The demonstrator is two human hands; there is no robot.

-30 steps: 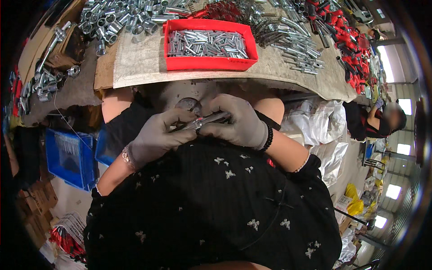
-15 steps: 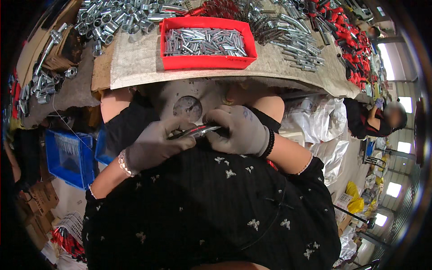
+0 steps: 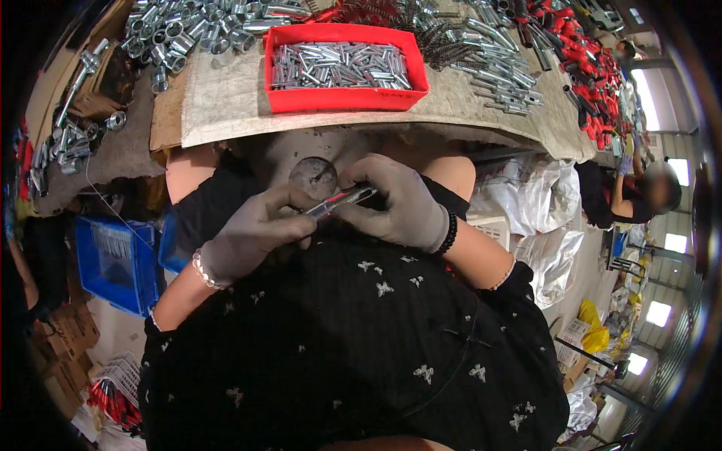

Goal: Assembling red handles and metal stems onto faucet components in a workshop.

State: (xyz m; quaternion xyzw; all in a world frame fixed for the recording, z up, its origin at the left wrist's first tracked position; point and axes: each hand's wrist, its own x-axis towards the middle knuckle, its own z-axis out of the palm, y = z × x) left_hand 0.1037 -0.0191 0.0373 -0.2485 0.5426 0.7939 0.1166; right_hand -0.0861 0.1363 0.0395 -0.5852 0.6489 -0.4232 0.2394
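Over my lap, a slim shiny metal rod (image 3: 336, 201) lies slantwise between both hands, its right end higher. My left hand (image 3: 259, 229), in a grey glove, pinches the lower left end between thumb and fingers. Curled round the other end is my gloved right hand (image 3: 395, 203), its thumb beneath. A slotted or hollow-looking tip shows near the right fingers. Beyond the hands, a red tray (image 3: 346, 99) full of short metal pins (image 3: 342, 66) stands on the covered table (image 3: 218, 105).
Metal collars (image 3: 177, 41) are heaped at the table's back left. Dark coil springs (image 3: 444, 49), metal rods (image 3: 508, 79) and red-and-black parts (image 3: 594, 90) lie to the right. Blue crates (image 3: 116, 263) stand on the floor at left. White sacks (image 3: 534, 199) and another person (image 3: 624, 192) are at right.
Both hands have turned the rod, so its right end now points higher and more of it shows. My right hand has risen slightly; the left grip has shifted along the rod.
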